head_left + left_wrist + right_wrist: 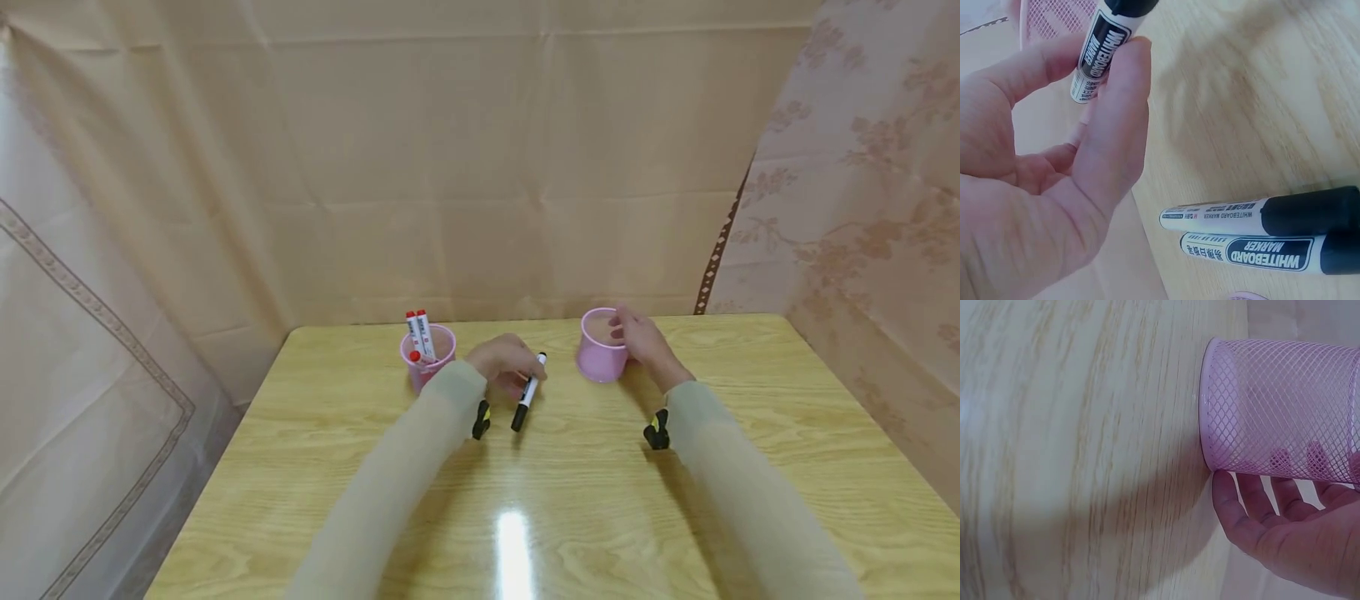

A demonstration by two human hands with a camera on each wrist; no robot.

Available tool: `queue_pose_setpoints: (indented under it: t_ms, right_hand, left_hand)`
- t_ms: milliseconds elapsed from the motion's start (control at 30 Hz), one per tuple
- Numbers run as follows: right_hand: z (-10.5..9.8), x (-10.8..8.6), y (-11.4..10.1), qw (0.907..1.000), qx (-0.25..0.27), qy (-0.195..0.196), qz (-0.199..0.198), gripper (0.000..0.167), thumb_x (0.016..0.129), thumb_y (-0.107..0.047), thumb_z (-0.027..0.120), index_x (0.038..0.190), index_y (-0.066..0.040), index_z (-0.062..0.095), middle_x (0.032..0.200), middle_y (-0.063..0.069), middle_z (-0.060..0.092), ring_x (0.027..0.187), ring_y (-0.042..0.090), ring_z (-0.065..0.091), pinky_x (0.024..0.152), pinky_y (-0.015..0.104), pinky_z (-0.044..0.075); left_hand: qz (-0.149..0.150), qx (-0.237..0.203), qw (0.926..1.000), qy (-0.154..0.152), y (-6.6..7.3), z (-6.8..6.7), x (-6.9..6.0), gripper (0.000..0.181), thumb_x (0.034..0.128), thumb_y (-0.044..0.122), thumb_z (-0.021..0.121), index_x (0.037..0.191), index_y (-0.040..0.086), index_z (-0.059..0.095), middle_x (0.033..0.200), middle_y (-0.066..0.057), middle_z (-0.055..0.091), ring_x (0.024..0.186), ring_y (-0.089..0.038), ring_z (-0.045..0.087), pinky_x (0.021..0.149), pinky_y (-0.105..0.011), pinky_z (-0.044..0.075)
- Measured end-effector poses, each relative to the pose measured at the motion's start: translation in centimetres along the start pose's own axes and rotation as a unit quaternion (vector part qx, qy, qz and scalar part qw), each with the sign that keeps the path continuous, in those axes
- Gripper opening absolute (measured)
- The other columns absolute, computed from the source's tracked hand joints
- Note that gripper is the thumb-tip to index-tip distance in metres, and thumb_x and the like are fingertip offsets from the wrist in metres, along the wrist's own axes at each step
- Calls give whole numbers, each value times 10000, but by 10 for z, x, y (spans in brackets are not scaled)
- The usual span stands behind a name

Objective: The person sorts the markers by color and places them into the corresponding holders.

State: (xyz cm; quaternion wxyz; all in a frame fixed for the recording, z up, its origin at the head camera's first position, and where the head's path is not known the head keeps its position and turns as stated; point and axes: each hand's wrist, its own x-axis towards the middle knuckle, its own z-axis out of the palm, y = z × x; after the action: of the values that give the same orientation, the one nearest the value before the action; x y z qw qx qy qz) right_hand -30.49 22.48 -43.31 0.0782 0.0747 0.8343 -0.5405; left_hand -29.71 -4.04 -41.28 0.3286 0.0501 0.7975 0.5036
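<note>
My left hand pinches a black-capped whiteboard marker between thumb and fingers, above the table. Cap end toward me, the marker slants in the head view. Two more black-capped markers lie side by side on the wood, seen only from the left wrist. My right hand holds the right-hand pink mesh pen cup at its right side. In the right wrist view, fingertips show through the mesh of that upright cup. Its thumb is out of that view.
To the left stands another pink pen cup with several red-capped markers inside, partly behind my left sleeve. Both cups stand toward the back of the wooden table. A beige curtain hangs behind the far edge.
</note>
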Motion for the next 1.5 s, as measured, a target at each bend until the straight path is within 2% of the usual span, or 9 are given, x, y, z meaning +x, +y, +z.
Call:
queue_pose_setpoints:
  t_ms: [200,333,433,567,633,933,1267,1367,1500]
  right_hand:
    - [-2,0,-1,9998,0,-216,45,731,1090,-518,140,1444,69,394,1483,337,401,1373,471,402,1062,559,430]
    - [-4,0,0,9976,363,-549,203,771,1077,-557,137,1486,67,332,1533,329,337,1412,474,342,1093,602,380]
    - [-4,1,3,9941,718,-710,400,795,1065,-593,154,1517,45,299,1573,302,293,1441,455,296,1124,606,333]
    - [-2,0,4,9905,1046,-698,551,808,1054,-618,179,1538,21,285,1601,272,262,1454,431,275,1146,585,306]
    - [-1,-1,5,9892,1182,-672,538,816,1053,-619,186,1538,31,277,1604,279,250,1455,436,269,1158,577,290]
    - [3,-1,6,9845,1617,-465,486,813,1053,-614,247,1531,42,289,1598,285,265,1462,419,271,1193,525,243]
    - [4,3,6,9859,1540,-284,592,821,1048,-628,242,1532,31,313,1590,271,297,1452,413,303,1179,538,255]
    - [4,2,5,9868,1475,-273,607,814,1053,-619,237,1536,32,309,1589,267,303,1450,409,305,1176,543,258]
    - [4,1,3,9872,1441,-317,601,805,1058,-610,233,1541,30,301,1592,265,298,1454,404,299,1172,550,261]
  left_hand:
    - [111,-126,9995,-277,5,-4,5,126,871,60,727,935,2,634,849,-92,631,733,-226,642,677,-351,611]
    - [303,-248,9980,-503,10,-5,7,148,935,94,657,1021,-24,634,844,-77,605,746,-218,639,695,-351,610]
    - [457,-403,9967,-538,13,-4,7,210,976,129,633,1115,-28,624,889,-69,597,786,-222,647,704,-350,611]
    - [614,-562,9952,-514,19,-4,5,256,1010,170,618,1178,-22,606,948,-81,586,854,-254,633,780,-386,610]
    - [676,-626,9946,-473,20,-4,5,237,1019,180,607,1158,-12,611,959,-89,592,858,-255,635,794,-396,608]
    - [914,-1084,9896,-254,33,-3,5,294,1008,179,634,1236,1,584,972,-77,593,867,-256,642,756,-389,615]
    - [1201,-1218,9852,-135,49,4,6,148,1050,162,556,1079,29,612,966,-103,586,867,-250,633,898,-475,576]
    - [1216,-1334,9836,-60,52,6,9,141,1052,151,553,1103,30,605,948,-88,585,836,-228,633,936,-508,552]
    - [1272,-1547,9796,174,58,9,13,193,1041,124,566,1193,5,565,923,-78,588,868,-267,633,946,-524,544]
